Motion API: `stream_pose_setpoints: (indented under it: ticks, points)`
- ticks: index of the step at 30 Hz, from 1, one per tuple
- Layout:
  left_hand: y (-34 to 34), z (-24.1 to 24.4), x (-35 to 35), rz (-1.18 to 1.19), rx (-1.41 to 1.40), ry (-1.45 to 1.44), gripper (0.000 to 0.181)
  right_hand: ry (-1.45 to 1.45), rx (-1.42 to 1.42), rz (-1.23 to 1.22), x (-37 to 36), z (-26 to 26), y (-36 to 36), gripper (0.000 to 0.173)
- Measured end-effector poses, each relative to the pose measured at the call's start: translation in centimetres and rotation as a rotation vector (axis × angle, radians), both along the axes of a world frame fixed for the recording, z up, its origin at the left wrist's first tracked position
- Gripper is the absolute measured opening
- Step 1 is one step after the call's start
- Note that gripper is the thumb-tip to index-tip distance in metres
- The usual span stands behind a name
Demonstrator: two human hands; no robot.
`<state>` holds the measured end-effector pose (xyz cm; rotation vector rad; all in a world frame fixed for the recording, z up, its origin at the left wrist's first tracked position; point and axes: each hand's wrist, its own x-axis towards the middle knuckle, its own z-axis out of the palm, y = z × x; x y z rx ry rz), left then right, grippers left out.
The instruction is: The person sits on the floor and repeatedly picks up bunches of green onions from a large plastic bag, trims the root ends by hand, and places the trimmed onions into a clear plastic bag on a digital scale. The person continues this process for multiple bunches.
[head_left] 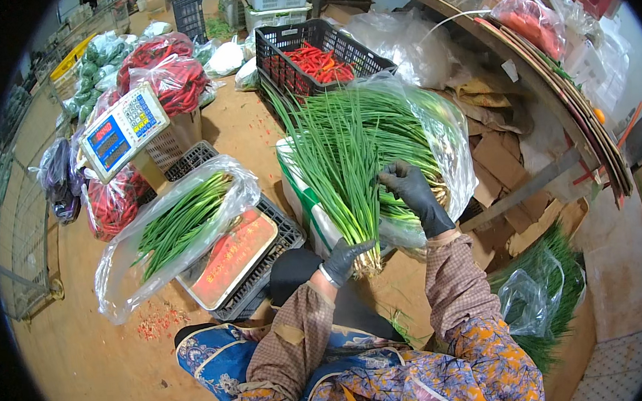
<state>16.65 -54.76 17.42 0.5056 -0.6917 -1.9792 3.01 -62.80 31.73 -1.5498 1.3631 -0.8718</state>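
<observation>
My left hand [341, 260], in a dark glove, grips a bunch of green onions [349, 198] just above its pale roots. The leaves fan upward and away from me. To the right of this bunch is my right hand [408, 191], also gloved, its thumb and fingertips drawn together; whether a thin leaf is between them is hard to see. Behind both hands lies a larger heap of green onions [394, 121], partly wrapped in a clear plastic bag [453, 150]. On the left, a clear bag [117, 273] with more green onions [187, 219] rests across the scale's platform [240, 249].
The scale's lit display [123, 131] stands at left. Bagged red chillies [167, 79] are beyond it. A black crate [286, 50] holds loose red chillies [321, 64]. Fine green stalks [554, 295] lie at right, below a board edge [568, 102]. Cardboard [496, 167] lies underneath.
</observation>
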Motion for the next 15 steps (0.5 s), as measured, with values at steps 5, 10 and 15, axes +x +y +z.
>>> stream_pose_setpoints:
  ticks: [5,10,15]
  points:
    - [-0.1,-0.3,-0.1,0.03,0.024,0.007,0.043,-0.345,0.144,-0.067,-0.9,-0.9,0.3,0.01]
    - [-0.2,0.3,0.1,0.076,-0.049,-0.049,0.04,-0.617,0.188,-0.206,-1.2,-2.0,0.2,0.007]
    - [-0.3,-0.9,-0.5,0.15,-0.112,-0.076,0.036,-0.964,0.036,-0.299,-3.3,0.0,0.0,0.013]
